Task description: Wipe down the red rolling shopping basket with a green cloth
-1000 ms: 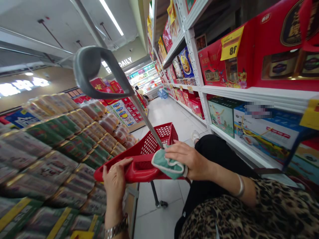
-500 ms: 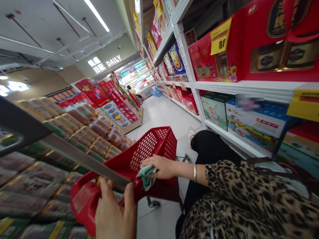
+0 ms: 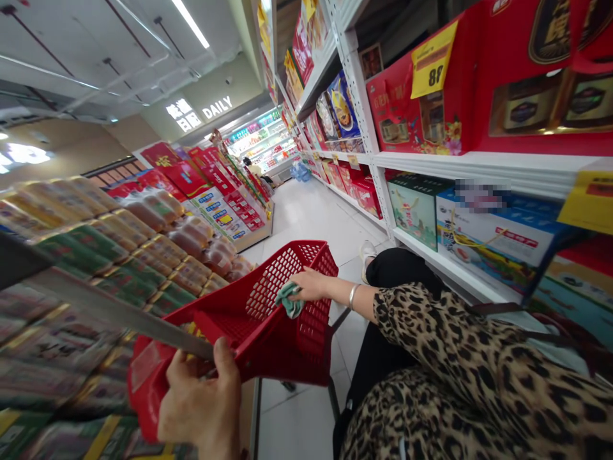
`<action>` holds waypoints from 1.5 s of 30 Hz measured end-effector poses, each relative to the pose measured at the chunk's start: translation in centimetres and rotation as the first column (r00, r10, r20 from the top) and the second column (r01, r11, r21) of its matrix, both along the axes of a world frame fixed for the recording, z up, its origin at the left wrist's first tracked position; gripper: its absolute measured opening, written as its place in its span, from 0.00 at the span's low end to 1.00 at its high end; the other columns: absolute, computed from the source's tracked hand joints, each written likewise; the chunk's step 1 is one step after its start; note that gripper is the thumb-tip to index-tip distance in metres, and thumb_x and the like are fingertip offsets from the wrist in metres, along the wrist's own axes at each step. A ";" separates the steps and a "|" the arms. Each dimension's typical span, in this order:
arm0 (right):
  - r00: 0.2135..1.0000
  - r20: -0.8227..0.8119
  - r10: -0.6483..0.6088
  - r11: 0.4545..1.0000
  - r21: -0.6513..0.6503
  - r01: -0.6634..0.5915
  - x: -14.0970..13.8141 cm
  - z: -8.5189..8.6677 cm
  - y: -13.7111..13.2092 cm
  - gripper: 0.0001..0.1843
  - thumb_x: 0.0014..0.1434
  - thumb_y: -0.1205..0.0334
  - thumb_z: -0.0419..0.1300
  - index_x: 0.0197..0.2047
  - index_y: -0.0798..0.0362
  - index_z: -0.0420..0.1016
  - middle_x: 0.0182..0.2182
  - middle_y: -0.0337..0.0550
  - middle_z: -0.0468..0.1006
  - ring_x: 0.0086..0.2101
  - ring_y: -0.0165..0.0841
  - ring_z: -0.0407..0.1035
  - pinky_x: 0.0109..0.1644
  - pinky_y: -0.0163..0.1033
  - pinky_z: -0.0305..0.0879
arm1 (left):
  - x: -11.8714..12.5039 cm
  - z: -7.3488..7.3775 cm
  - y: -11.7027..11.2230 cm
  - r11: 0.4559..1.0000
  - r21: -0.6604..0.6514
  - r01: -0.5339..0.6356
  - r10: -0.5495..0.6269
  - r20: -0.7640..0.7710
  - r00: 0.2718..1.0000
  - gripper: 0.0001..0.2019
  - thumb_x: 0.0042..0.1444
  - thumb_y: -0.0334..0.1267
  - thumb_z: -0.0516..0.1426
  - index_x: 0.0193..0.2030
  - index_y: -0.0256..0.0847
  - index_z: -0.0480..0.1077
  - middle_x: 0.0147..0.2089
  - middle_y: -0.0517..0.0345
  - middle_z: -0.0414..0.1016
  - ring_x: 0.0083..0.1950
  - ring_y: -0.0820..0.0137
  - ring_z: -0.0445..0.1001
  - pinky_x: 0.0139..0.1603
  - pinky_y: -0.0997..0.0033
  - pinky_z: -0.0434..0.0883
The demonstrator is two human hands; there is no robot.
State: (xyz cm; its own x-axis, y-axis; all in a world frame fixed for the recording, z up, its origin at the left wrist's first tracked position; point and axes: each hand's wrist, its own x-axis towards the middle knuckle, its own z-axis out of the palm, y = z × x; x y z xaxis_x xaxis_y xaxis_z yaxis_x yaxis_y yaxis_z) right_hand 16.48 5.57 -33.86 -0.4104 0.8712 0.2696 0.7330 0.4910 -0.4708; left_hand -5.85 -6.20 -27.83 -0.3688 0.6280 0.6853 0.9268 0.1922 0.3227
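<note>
A red plastic shopping cart (image 3: 282,351) with perforated basket sides stands in front of me. My right hand (image 3: 310,284), with a silver bangle at the wrist, is closed on a folded green cloth (image 3: 290,300). The cloth rests against the near top rim of the basket. At lower left, my left hand (image 3: 204,396) is wrapped round the end of a grey bar (image 3: 119,306), thumb on the right. This bar slants down from the left edge across the cart's rear part. Part of the left fingers is hidden behind the bar.
White shelves (image 3: 431,160) with red gift boxes (image 3: 416,121) line the right side. Packed drinks (image 3: 143,255) are stacked close at left. A tiled aisle (image 3: 306,204) runs ahead to a lit fridge (image 3: 268,140), with a person partly visible near it.
My right hand and the cloth have moved up and slightly forward along the cart's rim. The left hand, still on the bar, has shifted a little left and down in view.
</note>
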 end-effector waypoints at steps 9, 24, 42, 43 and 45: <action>0.987 0.025 -0.161 0.987 0.000 0.161 1.9 -2.1 1.4 0.12 0.63 0.53 0.63 0.45 0.49 0.80 0.50 0.46 0.82 0.53 0.43 0.74 0.67 0.56 0.51 | -5.1 0.7 5.4 1.000 0.003 0.026 -0.026 0.067 0.997 0.29 0.55 0.61 0.52 0.53 0.40 0.70 0.40 0.42 0.80 0.39 0.49 0.78 0.40 0.55 0.70; 0.859 0.159 -0.487 0.861 -0.077 0.503 10.2 -2.8 -2.8 0.16 0.67 0.54 0.55 0.52 0.48 0.79 0.52 0.48 0.81 0.53 0.44 0.73 0.68 0.59 0.46 | -7.3 0.5 10.4 1.000 -0.001 0.025 -0.025 -0.004 1.000 0.15 0.56 0.53 0.48 0.28 0.45 0.61 0.25 0.54 0.65 0.32 0.58 0.70 0.34 0.61 0.62; 0.996 0.028 0.090 0.978 0.187 -0.093 -9.1 1.5 -3.5 0.29 0.65 0.51 0.63 0.63 0.56 0.64 0.59 0.55 0.74 0.59 0.44 0.67 0.67 0.55 0.54 | -5.4 -1.1 11.7 0.998 0.063 0.022 -0.023 0.019 1.000 0.24 0.53 0.64 0.53 0.32 0.42 0.70 0.32 0.41 0.75 0.42 0.46 0.75 0.38 0.56 0.63; 0.993 0.044 0.112 0.970 0.214 -0.119 -9.5 1.7 -3.5 0.30 0.65 0.52 0.63 0.65 0.56 0.62 0.61 0.55 0.72 0.61 0.44 0.66 0.68 0.55 0.53 | -5.5 -1.2 11.9 0.997 0.064 0.030 -0.031 0.015 0.999 0.24 0.54 0.64 0.53 0.32 0.42 0.70 0.33 0.41 0.75 0.43 0.46 0.75 0.38 0.57 0.63; 0.991 0.079 0.108 0.965 0.230 -0.123 -9.3 1.6 -3.4 0.31 0.65 0.54 0.63 0.67 0.55 0.60 0.63 0.55 0.70 0.61 0.43 0.66 0.69 0.55 0.51 | -5.7 -1.4 12.1 0.997 0.063 0.048 -0.049 0.009 0.999 0.24 0.54 0.64 0.52 0.33 0.43 0.70 0.32 0.42 0.75 0.43 0.47 0.74 0.38 0.57 0.63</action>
State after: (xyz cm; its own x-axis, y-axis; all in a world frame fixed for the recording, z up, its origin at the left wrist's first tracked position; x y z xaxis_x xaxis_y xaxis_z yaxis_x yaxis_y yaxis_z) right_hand 7.19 2.13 -32.21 -0.5279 0.7328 0.4293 0.6903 0.6647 -0.2858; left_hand -11.56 5.89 -29.22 -0.3463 0.6012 0.7202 0.9310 0.1260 0.3425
